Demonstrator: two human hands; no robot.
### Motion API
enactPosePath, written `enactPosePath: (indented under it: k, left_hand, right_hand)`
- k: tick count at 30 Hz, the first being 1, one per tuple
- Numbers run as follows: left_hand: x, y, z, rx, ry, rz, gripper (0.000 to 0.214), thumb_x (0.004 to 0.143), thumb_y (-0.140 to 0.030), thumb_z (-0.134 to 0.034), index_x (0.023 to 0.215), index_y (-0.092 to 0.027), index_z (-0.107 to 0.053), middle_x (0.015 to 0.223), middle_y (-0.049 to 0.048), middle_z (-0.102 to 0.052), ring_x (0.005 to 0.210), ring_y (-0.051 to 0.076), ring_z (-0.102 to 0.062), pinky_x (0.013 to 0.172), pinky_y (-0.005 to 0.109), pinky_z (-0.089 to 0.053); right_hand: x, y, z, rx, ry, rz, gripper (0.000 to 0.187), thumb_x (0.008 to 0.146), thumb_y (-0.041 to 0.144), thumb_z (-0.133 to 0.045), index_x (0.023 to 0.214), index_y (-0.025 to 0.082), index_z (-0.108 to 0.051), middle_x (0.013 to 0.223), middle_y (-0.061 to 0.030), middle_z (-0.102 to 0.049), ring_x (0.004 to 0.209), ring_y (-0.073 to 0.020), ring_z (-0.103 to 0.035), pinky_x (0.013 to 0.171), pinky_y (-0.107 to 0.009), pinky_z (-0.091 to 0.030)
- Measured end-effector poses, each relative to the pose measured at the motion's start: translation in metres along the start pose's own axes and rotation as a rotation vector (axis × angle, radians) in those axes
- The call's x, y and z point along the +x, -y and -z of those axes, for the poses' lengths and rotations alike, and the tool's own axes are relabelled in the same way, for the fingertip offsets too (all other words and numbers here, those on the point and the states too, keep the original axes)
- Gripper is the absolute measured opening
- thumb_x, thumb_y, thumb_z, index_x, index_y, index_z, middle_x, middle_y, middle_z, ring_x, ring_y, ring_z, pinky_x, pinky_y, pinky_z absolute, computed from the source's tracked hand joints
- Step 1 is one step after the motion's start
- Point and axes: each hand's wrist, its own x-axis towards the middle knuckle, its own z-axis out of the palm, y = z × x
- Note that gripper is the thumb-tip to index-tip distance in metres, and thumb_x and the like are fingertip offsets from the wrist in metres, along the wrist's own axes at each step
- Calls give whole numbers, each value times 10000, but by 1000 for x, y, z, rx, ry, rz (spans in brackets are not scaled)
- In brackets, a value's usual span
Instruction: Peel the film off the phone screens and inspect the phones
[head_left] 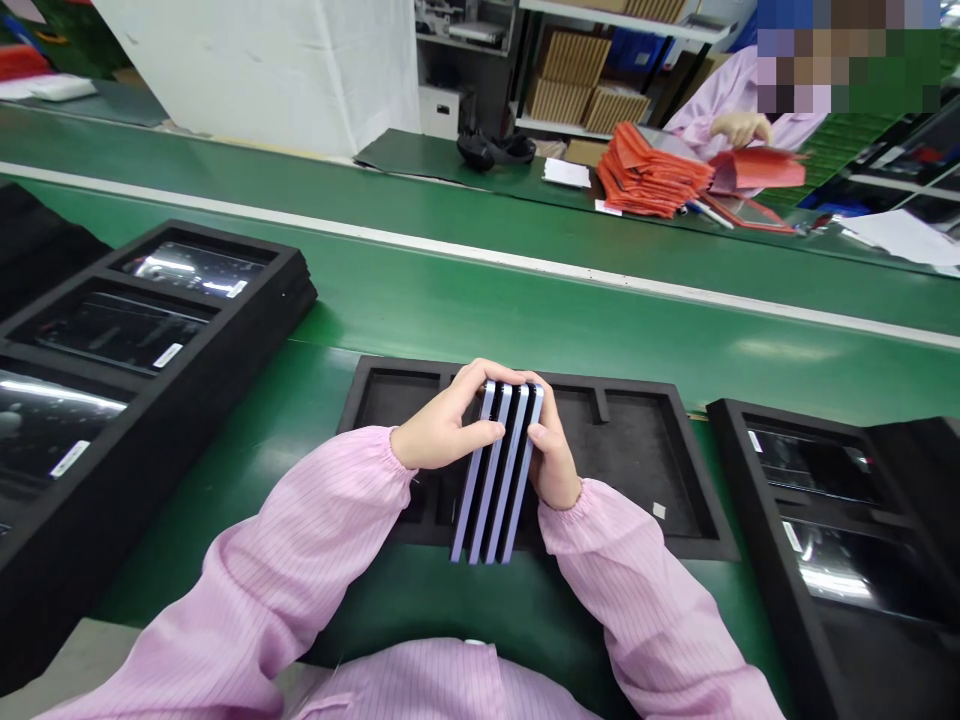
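1. Slabs [507,475], four, slim, purple-edged: stood side by side on edge in both hands, above the front part of the middle foam tray.
2. Left hand [448,425]: fingers clamped over the far end of the slabs; thumb lay across their upper edges.
3. Right hand [555,460]: closed on the slabs' right side, thumb against the outermost edge; other fingers partly hidden.
4. Foam tray [637,465], black: lay on the green bench [450,300], beneath the hands.
5. Left tray stack [251,325] and right tray [763,530]: held dark glossy panels with white labels.
6. Orange packets [652,175]: lay piled across the bench, near a co-worker's hand [742,128].
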Motion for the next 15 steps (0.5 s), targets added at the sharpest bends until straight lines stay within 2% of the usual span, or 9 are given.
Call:
enactPosePath:
  k: [5,10,15]
  left_hand:
    - [1,-1,-1,46,-10,-21,419,759,-214,-580,1165,-222,-473,1188,92,-526,1174,290,-492,1039,519,-353]
    - [0,-2,1,64,-15,-15,435,734,-224,-584,1152,-221,-465,1157,93,-526,1126,283,-511,980,492,-405]
    - [-1,0,6,75,65,-97,582,663,-241,-647,1198,-238,-419,1229,107,-477,1179,316,-478,1021,541,-382]
  right_hand:
    - [2,2,0,-53,-6,8,482,840,410,-622,1277,291,-456,1286,-31,-502,1165,-234,-517,986,-405,-449]
    - [3,4,0,-112,6,12,523,830,480,-617,1271,269,-432,1284,-58,-499,1176,-253,-515,986,-429,-458]
    - [2,6,0,-184,84,4,676,804,568,-623,1330,263,-327,1343,-92,-450,1232,-276,-481,1013,-462,-446]
